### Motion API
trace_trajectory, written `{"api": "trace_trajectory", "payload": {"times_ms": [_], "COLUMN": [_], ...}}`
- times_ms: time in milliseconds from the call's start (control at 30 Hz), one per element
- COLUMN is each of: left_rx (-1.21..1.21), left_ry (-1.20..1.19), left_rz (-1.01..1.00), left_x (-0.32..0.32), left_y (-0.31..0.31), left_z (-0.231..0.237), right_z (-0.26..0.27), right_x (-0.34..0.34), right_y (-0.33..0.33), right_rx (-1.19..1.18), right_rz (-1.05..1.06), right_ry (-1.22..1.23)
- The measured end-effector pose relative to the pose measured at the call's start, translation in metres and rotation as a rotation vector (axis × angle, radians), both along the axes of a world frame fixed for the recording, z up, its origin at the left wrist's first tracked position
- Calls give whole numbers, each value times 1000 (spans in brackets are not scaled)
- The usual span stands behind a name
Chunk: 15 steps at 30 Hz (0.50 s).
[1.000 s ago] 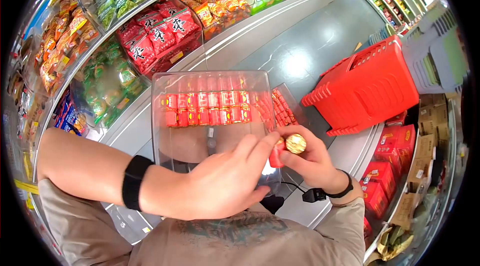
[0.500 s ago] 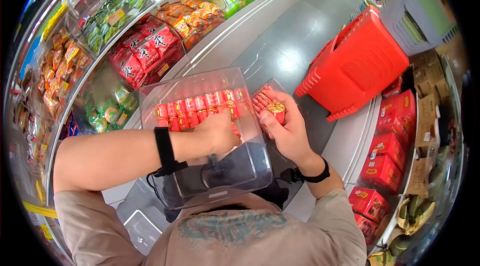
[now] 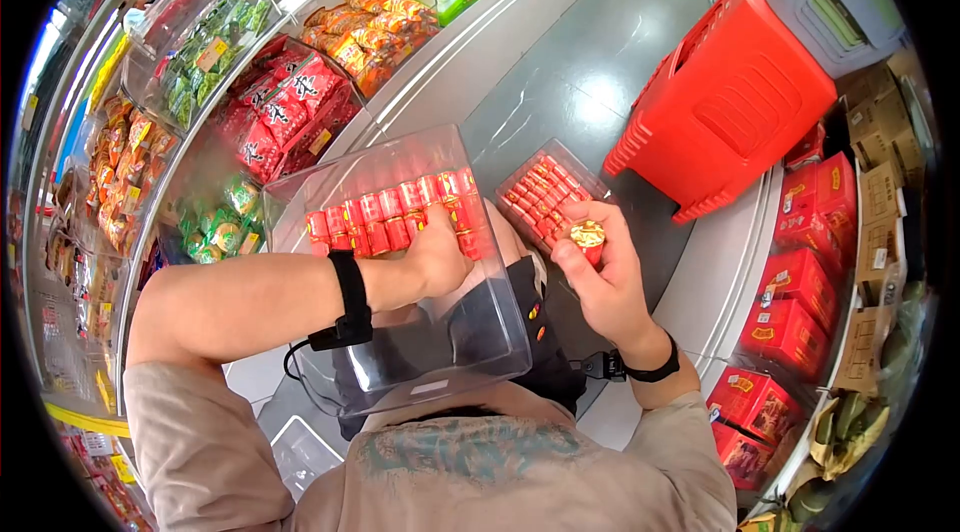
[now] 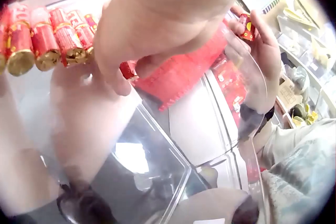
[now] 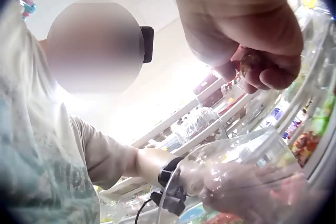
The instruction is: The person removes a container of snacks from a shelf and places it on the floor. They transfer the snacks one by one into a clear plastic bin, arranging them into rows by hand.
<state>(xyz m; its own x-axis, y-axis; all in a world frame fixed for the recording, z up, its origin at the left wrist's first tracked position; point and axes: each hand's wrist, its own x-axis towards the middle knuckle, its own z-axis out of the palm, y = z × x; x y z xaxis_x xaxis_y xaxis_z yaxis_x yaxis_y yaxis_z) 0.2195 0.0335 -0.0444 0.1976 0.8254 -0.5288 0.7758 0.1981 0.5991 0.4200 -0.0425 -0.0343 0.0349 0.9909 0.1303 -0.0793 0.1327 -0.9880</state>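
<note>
Inside a clear bin, my left hand reaches to the near side of red rolls lying side by side. The left wrist view shows that hand pinching a red roll between thumb and fingers, beside rolls with gold ends. My right hand, outside the bin on the right, grips a red roll with a gold end. In the right wrist view its fingers curl round this roll, partly hidden. Just beyond is a smaller clear box of thin red rolls.
A red basket stands on the grey floor at right, beside grey crates. Red boxes and cartons line the right shelf. Bagged snacks and red packets fill the left shelf.
My left hand has moved from beside the right hand down into the large bin, to the rolls. The right hand has stayed outside with its roll, and the small box has come into fuller view.
</note>
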Motion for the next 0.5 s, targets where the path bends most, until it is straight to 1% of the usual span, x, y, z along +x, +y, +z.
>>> {"api": "trace_trajectory", "payload": {"times_ms": [67, 167, 267, 400, 467, 500], "left_rx": [-1, -83, -96, -203, -275, -325], "left_ry": [36, 58, 128, 49, 14, -46], "left_rz": [7, -127, -169, -153, -136, -144], "left_x": [-3, -4, 0, 5, 5, 5], "left_y": [3, 8, 4, 0, 0, 2], "left_z": [-15, -17, -10, 9, 10, 18], "right_z": [4, 5, 7, 6, 6, 6], "right_x": [3, 7, 12, 13, 14, 13], "right_y": [-1, -5, -5, -10, -11, -11], "right_rx": [-19, -4, -16, -92, -104, -110], "right_rz": [-8, 37, 57, 72, 87, 96], "right_ry": [17, 70, 74, 98, 43, 16]}}
